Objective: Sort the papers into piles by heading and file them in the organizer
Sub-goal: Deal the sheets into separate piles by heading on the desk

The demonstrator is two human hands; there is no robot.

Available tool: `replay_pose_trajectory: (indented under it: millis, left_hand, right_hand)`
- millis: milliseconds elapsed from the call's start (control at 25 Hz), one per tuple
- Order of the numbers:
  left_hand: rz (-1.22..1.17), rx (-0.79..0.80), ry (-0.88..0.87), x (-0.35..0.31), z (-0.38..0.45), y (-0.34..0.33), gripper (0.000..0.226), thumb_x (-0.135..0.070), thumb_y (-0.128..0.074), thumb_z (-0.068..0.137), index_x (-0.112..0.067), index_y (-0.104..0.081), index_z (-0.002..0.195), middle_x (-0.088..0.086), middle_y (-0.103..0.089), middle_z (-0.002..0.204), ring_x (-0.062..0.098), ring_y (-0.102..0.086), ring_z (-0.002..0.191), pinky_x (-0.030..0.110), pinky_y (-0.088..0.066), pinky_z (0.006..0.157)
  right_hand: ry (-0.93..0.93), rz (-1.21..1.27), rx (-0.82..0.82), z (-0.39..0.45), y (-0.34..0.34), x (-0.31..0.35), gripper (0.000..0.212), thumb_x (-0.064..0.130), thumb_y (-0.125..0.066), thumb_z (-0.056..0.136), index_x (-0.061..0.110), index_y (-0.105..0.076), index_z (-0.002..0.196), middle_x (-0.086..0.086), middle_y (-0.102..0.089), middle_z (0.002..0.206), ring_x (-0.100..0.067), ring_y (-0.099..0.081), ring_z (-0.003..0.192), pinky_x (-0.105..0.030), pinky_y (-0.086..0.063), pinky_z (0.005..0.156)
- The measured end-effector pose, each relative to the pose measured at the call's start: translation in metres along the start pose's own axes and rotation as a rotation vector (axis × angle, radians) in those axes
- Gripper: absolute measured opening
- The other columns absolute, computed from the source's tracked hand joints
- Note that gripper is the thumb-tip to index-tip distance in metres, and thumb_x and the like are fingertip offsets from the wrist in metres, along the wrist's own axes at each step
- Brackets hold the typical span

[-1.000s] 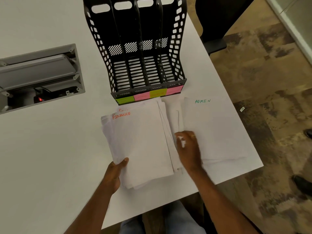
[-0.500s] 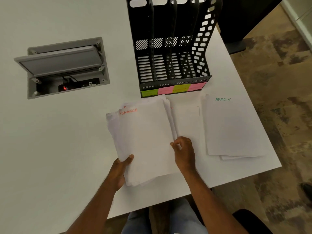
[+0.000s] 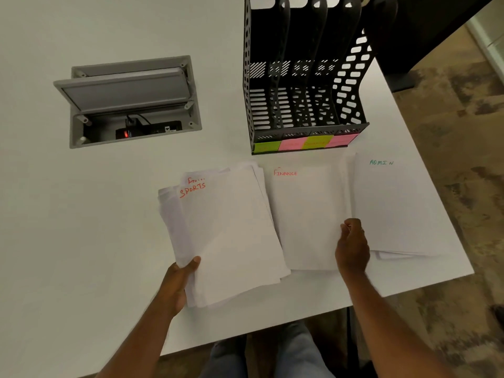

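a person sorts papers by heading at a white desk (image 3: 81, 241). the left hand (image 3: 178, 282) grips the unsorted stack (image 3: 226, 236) at its lower-left corner, thumb on top, fingers curled beneath; its top sheet reads "sports", with another red heading peeking out behind. at 3 o'clock from the stack, touching its edge, lies the finance sheet (image 3: 305, 219). the right hand (image 3: 351, 248) sits at that sheet's lower-right edge, fingers curled; whether they pinch the paper or just rest on it cannot be told. at 3 o'clock again, the admin pile (image 3: 395, 208) reaches toward the desk's corner. the black organizer (image 3: 305, 77) stands at 12 o'clock from the piles, its slots showing no paper, coloured labels (image 3: 305, 143) along its front. sorting looks to be in its early stage, filing not begun. the next move likely calls for freeing the right hand, lifting the sports sheet and starting a new pile, perhaps at 9 o'clock from the stack.
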State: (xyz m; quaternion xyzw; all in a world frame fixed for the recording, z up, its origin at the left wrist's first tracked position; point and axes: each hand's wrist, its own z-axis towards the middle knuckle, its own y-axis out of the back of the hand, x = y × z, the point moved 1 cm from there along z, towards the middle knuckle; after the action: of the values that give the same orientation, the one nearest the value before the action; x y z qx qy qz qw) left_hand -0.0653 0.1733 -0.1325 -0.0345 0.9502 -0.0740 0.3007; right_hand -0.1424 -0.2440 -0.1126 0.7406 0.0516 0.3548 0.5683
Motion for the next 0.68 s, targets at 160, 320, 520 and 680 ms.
replay_pose_trajectory:
  millis: [160,320,520,680]
  left_hand:
    - [0.007,-0.019,0.01,-0.002,-0.002,0.016,0.032,-0.02,-0.066,0.095,-0.009,-0.066,0.125,0.015,-0.075,0.116,0.035,-0.07,0.108,0.04,-0.057,0.081]
    - [0.012,-0.016,0.015,-0.006,-0.002,0.02,0.029,-0.02,-0.066,0.095,-0.009,-0.067,0.122,0.016,-0.076,0.114,0.036,-0.07,0.107,0.039,-0.059,0.078]
    - [0.018,0.001,0.025,-0.005,0.002,0.017,0.031,-0.021,-0.069,0.092,-0.008,-0.067,0.121,0.017,-0.076,0.114,0.034,-0.071,0.104,0.037,-0.06,0.075]
    - [-0.002,0.028,0.023,-0.007,0.002,0.019,0.036,-0.022,-0.07,0.091,-0.009,-0.066,0.124,0.013,-0.077,0.111,0.028,-0.075,0.097,0.033,-0.062,0.07]
  right_hand:
    - [-0.002,-0.025,-0.015,-0.003,-0.004,-0.004,0.021,0.021,-0.056,0.1,0.015,-0.051,0.119,-0.013,-0.063,0.111,-0.035,-0.061,0.102,-0.042,-0.05,0.079]
    - [0.093,0.053,-0.1,-0.023,-0.005,0.029,0.034,0.021,-0.064,0.094,0.016,-0.052,0.126,-0.01,-0.054,0.123,-0.033,-0.053,0.112,-0.051,-0.051,0.089]
    - [0.268,0.297,0.279,-0.086,-0.03,0.101,0.025,0.032,-0.063,0.096,0.024,-0.061,0.12,0.009,-0.05,0.118,-0.013,-0.059,0.101,-0.031,-0.055,0.084]
    - [0.162,0.277,0.378,-0.112,-0.044,0.123,0.036,0.036,-0.063,0.096,0.022,-0.058,0.129,0.004,-0.053,0.128,-0.012,-0.059,0.11,-0.025,-0.054,0.09]
